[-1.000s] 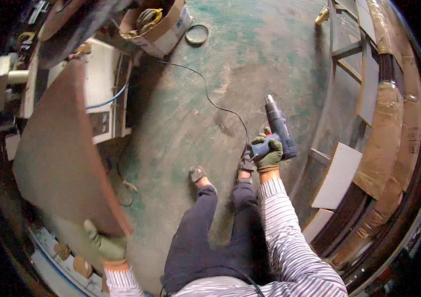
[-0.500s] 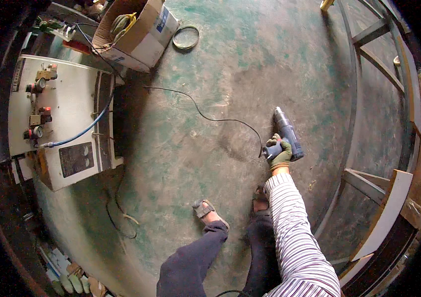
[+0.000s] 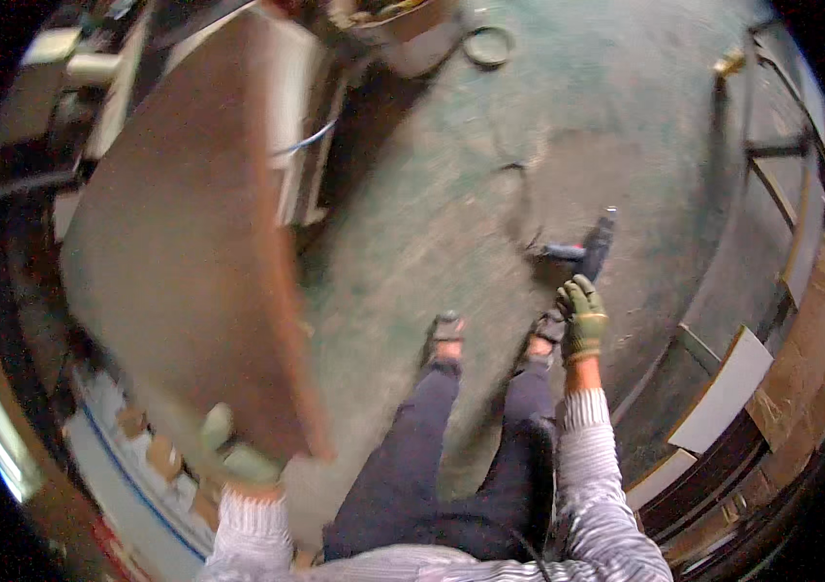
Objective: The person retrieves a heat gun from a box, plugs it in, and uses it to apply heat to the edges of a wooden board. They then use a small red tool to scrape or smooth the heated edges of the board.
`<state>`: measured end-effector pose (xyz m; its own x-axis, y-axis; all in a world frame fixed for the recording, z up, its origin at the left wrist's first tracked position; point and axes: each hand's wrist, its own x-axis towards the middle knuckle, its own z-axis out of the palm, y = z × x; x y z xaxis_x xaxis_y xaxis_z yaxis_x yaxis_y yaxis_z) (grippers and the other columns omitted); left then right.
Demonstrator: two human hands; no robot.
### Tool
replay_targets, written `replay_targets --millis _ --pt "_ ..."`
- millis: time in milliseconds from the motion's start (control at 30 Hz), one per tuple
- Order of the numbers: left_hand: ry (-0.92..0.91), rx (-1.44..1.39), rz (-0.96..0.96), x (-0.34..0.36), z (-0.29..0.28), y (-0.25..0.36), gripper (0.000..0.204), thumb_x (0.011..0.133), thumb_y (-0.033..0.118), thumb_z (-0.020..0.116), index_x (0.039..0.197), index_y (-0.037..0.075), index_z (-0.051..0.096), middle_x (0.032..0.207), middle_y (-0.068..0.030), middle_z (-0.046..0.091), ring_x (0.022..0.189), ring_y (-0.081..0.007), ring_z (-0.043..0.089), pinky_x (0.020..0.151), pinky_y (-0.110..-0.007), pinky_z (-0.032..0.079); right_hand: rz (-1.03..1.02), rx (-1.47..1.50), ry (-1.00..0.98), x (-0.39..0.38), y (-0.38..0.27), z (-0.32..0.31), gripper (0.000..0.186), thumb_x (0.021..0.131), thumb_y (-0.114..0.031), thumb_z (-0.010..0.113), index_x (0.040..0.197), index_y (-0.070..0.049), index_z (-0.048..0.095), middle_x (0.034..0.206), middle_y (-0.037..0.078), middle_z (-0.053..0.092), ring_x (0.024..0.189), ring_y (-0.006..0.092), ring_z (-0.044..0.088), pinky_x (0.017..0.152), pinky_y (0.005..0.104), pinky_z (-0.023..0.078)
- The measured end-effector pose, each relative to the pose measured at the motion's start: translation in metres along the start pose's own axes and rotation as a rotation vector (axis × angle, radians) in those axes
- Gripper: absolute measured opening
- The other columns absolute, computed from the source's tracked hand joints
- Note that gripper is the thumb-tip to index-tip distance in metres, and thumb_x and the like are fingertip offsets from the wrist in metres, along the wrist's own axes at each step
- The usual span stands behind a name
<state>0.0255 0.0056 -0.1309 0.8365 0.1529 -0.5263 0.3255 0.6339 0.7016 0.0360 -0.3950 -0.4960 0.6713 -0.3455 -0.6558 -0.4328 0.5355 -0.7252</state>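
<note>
A large brown board point(image 3: 180, 242) stands tilted on my left, blurred by motion. My left hand point(image 3: 243, 461), in a pale green glove, grips its near lower edge, with the thumb raised along the board's face. A dark heat gun point(image 3: 595, 254) with a metal nozzle lies ahead on the right, its handle toward the left. Just behind its rear end is my right hand point(image 3: 582, 315), gloved in green, fingers loosely extended and off the handle. Whether the fingertips touch the gun's housing, I cannot tell.
A light-coloured machine point(image 3: 301, 126) with a blue hose point(image 3: 306, 139) is partly hidden behind the board. At the far side are a carton point(image 3: 412, 44) and a ring point(image 3: 488, 47) on the floor. A metal frame point(image 3: 779, 150) and a white-faced panel point(image 3: 723, 388) line the right.
My right hand has let go of the heat gun's handle and drawn back. My left hand and the brown board have come into view on the left. The view has shifted.
</note>
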Motion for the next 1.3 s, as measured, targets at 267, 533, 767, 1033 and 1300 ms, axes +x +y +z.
replay_targets --millis 267,533,767,1033,1300 --pt "0.012 -0.119 -0.131 0.019 0.047 -0.013 0.069 0.087 0.028 0.081 0.146 0.005 0.052 0.142 -0.0114 0.061 0.129 -0.0317 0.059 0.113 -0.049 0.047 -0.566 -0.212 -0.677 -0.256 -0.115 0.194 0.092 0.077 -0.015 0.089 0.153 0.004 0.041 0.146 0.017 0.055 0.131 0.0298 0.057 0.109 0.0439 0.048" --pt "-0.261 -0.044 -0.271 0.011 0.086 -0.017 0.062 0.092 0.027 0.077 0.143 0.001 0.052 0.134 -0.0155 0.065 0.122 -0.0325 0.064 0.111 -0.049 0.049 -0.728 -0.11 -0.526 -0.278 -0.119 0.226 0.094 0.081 -0.014 0.086 0.157 0.003 0.034 0.155 0.019 0.045 0.133 0.0311 0.056 0.108 0.0453 0.049" --pt "-0.076 -0.067 -0.145 0.01 0.081 -0.034 0.052 0.098 0.021 0.068 0.143 -0.001 0.052 0.13 -0.0164 0.067 0.112 -0.0291 0.068 0.092 -0.042 0.061 -0.854 -0.399 -0.392 -0.284 -0.125 0.23 0.066 0.087 -0.019 0.081 0.141 0.007 0.055 0.137 0.026 0.061 0.124 0.0398 0.063 0.106 0.0427 0.05" --pt "-0.129 -0.117 -0.271 0.013 0.068 -0.03 0.046 0.102 0.02 0.063 0.141 -0.002 0.054 0.127 -0.0155 0.069 0.099 -0.023 0.072 0.075 -0.033 0.063 -0.931 -0.47 -0.344 -0.282 -0.127 0.235 0.066 0.088 -0.018 0.079 0.143 0.008 0.053 0.137 0.027 0.061 0.124 0.0414 0.062 0.105 0.0442 0.051" --pt "-0.089 0.002 -0.318 0.011 0.074 -0.023 0.041 0.101 0.027 0.066 0.13 -0.002 0.061 0.106 -0.0145 0.074 0.079 -0.0228 0.072 0.069 -0.036 0.061 -0.936 -0.617 -0.319 -0.286 -0.132 0.234 0.063 0.093 -0.022 0.075 0.144 0.006 0.054 0.141 0.026 0.06 0.127 0.0373 0.062 0.106 0.0417 0.051"
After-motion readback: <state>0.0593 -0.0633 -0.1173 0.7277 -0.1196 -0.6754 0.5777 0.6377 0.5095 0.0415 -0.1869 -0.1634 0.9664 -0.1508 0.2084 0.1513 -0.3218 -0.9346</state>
